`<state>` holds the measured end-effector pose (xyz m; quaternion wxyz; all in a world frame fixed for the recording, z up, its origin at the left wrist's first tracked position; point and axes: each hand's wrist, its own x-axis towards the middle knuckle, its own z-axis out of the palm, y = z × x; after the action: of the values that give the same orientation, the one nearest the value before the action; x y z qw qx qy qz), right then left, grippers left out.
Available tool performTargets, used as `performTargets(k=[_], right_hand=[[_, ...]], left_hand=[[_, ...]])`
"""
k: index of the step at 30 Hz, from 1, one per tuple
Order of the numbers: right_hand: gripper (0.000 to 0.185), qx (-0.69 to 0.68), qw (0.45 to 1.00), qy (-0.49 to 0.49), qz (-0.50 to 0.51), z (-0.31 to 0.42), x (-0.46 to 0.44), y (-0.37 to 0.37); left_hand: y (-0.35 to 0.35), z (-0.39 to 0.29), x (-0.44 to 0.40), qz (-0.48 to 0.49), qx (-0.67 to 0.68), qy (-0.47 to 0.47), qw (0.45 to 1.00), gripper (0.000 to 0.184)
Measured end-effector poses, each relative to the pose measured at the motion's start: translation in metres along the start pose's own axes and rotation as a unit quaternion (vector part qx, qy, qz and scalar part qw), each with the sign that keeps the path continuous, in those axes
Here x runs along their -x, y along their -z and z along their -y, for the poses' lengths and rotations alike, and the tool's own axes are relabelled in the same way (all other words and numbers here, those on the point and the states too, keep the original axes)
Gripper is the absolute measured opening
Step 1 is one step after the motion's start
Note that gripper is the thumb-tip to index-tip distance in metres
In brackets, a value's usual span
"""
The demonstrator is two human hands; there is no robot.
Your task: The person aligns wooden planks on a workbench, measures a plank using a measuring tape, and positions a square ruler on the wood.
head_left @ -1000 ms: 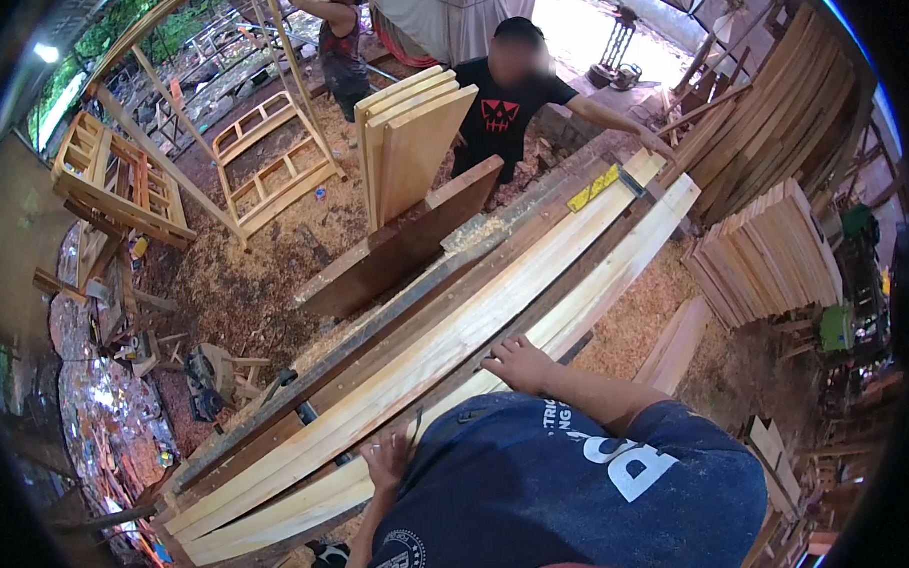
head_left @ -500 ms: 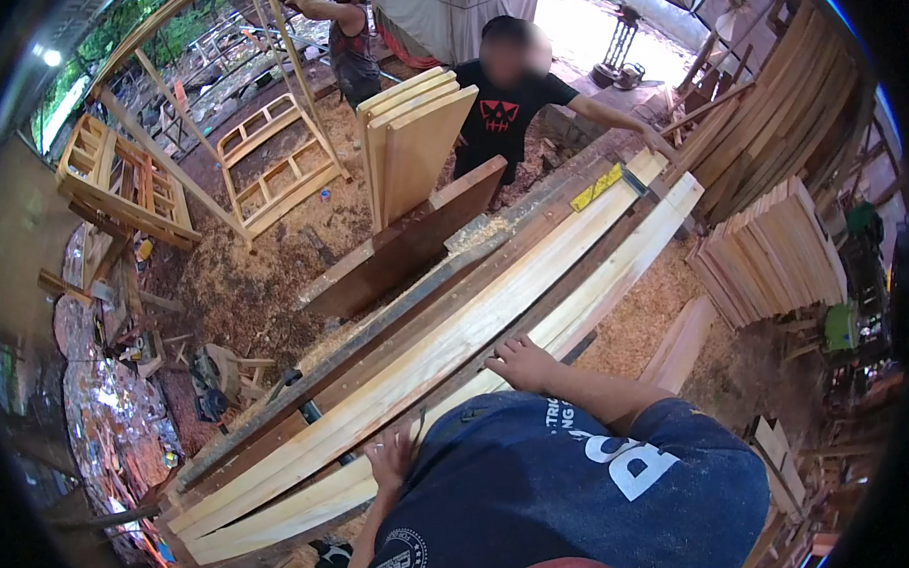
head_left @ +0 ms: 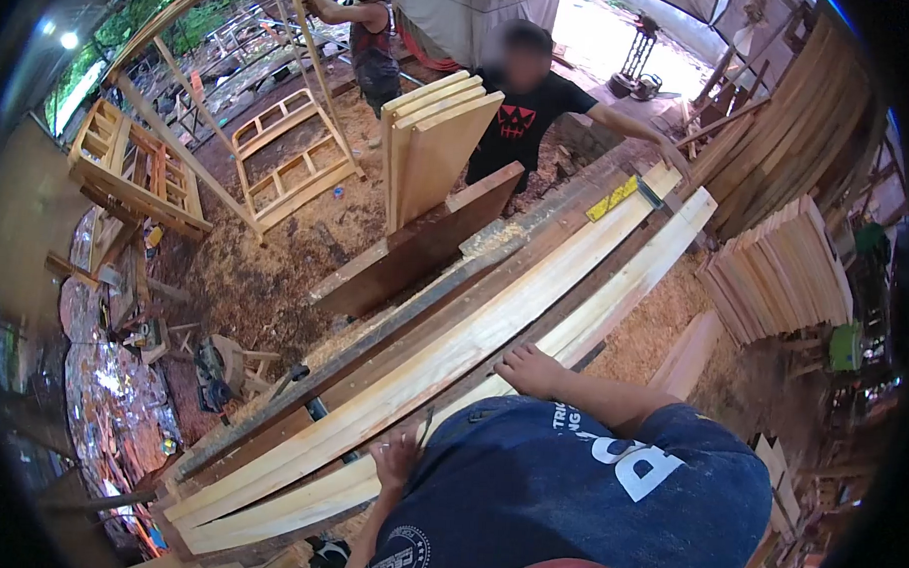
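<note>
Two long pale wooden boards lie side by side on the workbench in front of me. My left hand (head_left: 395,457) is on the near board (head_left: 614,300), its fingers curled at the edge close to my body. A thin dark piece (head_left: 429,423) sticks up beside that hand; I cannot make out what it is. Further along the same board, my right hand (head_left: 530,370) has its fingers bent over the far edge. The far board (head_left: 452,354) lies just beyond, with a dark gap between the two. A yellow square (head_left: 614,198) rests by its far end.
Across the workbench (head_left: 347,355), a person (head_left: 520,121) in a black shirt reaches a hand to the far board's end. Pale panels (head_left: 444,153) stand upright behind a brown plank (head_left: 416,248). Stacked boards (head_left: 780,270) are at right. Another person (head_left: 373,46) works behind by wooden frames (head_left: 293,168).
The view has shifted slightly, so the surroundings sit a little further right. Both my hands keep their places on the near board. The other person's hand remains at the far board's end.
</note>
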<state>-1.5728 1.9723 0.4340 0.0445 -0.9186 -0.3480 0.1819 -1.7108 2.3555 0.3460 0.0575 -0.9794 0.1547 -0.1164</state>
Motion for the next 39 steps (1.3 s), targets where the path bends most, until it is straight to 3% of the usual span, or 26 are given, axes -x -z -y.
performTargets(k=[5,8,12,15,18,33,39], right_hand=[[0.045,0.002,0.999,-0.006,0.036,0.003,0.000,0.010],[0.037,0.041,0.995,0.027,-0.086,-0.001,0.002,-0.005],[0.039,0.046,0.997,0.022,-0.066,-0.001,0.002,-0.006],[0.042,0.015,1.000,0.004,0.011,0.002,0.001,0.005],[0.041,0.039,0.997,0.029,-0.059,-0.003,0.001,-0.007],[0.041,0.042,0.997,0.024,-0.062,-0.004,0.001,-0.013],[0.041,0.031,0.998,0.021,-0.055,-0.001,0.003,-0.005]], left_hand=[[-0.004,0.002,0.002,-0.062,-0.004,-0.010,0.998,0.065],[0.004,0.001,-0.003,-0.047,0.018,-0.010,0.999,0.062],[0.012,0.002,-0.006,-0.059,-0.028,-0.018,0.998,0.061],[0.012,0.000,-0.007,-0.070,-0.010,-0.011,0.997,0.061],[0.008,0.000,-0.010,-0.103,-0.032,-0.015,0.994,0.060],[0.007,0.001,-0.003,-0.045,-0.029,-0.015,0.998,0.056],[-0.001,0.001,0.000,-0.070,-0.024,-0.019,0.997,0.055]])
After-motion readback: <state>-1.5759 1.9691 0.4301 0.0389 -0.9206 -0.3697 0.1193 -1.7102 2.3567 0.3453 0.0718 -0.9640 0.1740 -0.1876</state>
